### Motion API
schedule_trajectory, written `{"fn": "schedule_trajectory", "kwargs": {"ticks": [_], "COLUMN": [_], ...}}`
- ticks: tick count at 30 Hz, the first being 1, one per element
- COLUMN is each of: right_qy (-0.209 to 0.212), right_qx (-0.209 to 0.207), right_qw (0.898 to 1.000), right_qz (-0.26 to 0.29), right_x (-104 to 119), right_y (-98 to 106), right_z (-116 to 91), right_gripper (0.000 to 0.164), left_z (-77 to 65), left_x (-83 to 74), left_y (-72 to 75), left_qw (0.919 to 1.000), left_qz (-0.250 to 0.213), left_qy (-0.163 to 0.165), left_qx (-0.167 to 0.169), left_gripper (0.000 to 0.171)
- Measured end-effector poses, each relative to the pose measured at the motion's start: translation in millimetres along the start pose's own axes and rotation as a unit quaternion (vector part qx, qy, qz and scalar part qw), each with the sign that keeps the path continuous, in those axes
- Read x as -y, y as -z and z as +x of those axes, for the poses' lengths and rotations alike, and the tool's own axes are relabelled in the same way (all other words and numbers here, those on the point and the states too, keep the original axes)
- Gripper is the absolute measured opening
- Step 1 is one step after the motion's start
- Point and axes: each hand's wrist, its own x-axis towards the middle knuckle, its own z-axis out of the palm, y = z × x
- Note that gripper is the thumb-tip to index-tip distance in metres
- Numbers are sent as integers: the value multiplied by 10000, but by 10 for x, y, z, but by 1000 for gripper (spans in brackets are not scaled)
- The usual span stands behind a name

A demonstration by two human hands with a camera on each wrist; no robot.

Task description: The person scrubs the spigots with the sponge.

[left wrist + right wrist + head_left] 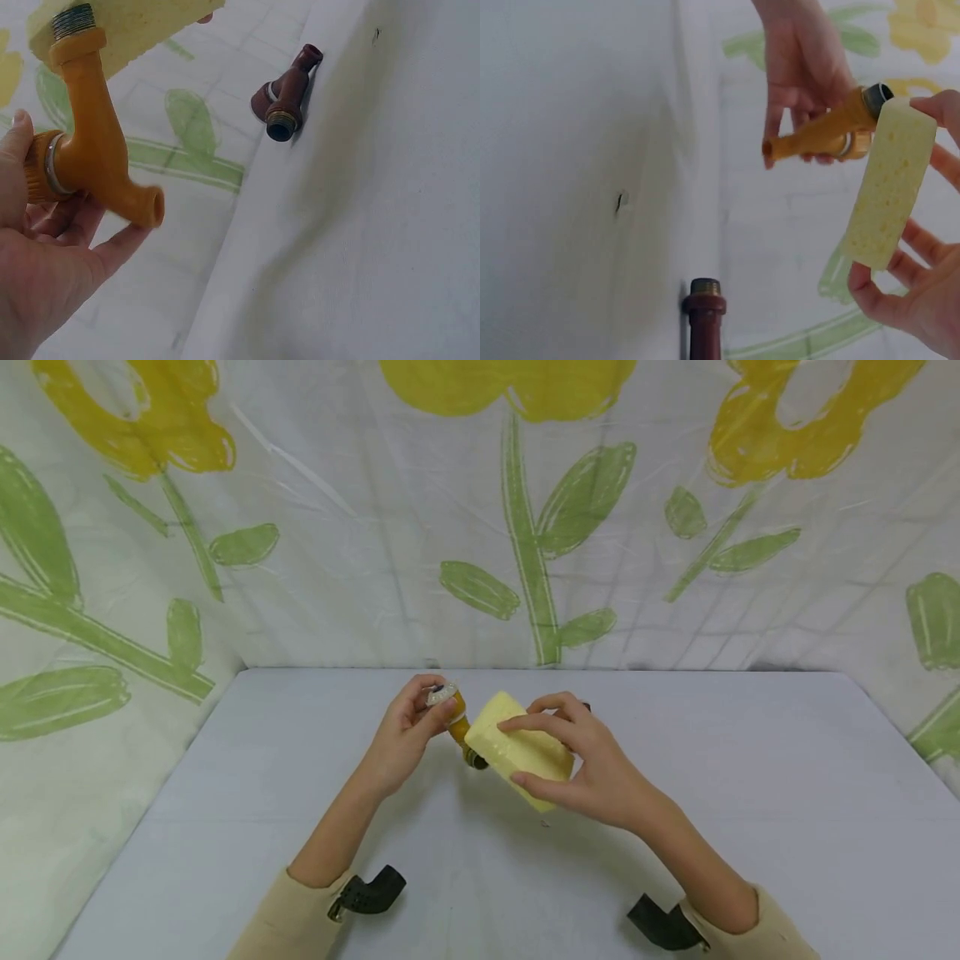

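My left hand (401, 739) holds an orange tap (459, 727) by its round ribbed knob. In the left wrist view the tap (97, 127) has its threaded end up and its spout down. My right hand (600, 768) grips a pale yellow sponge (517, 747) between thumb and fingers, tilted in the air. The sponge (892, 180) is right by the tap's threaded end; whether they touch I cannot tell. A dark red tap (289, 94) lies on the table, almost wholly hidden behind my right hand in the head view.
Both hands are above a white-covered table (300, 810). Behind it hangs a white sheet (337, 568) with yellow flowers and green leaves. A small dark mark (620, 201) shows on the table cover. Black curved pieces (371, 891) sit at both sleeve cuffs.
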Motion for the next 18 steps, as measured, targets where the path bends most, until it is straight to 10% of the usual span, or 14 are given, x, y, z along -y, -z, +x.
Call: {"fn": "schedule_trajectory", "kwargs": {"ticks": [8, 18], "right_qy": [-305, -265], "right_qx": [-126, -363], "right_qw": [9979, 9986], "right_qz": [-563, -283], "right_x": [-115, -24], "right_y": [14, 78], "right_z": [12, -7], "right_gripper": [44, 48], "left_z": [-20, -4], "left_x": [-71, -58], "left_y": [-8, -49], "left_qw": [9994, 9962], "left_qz": [-121, 358], "left_qy": [165, 575], "left_qx": [268, -555], "left_gripper": [27, 20]}}
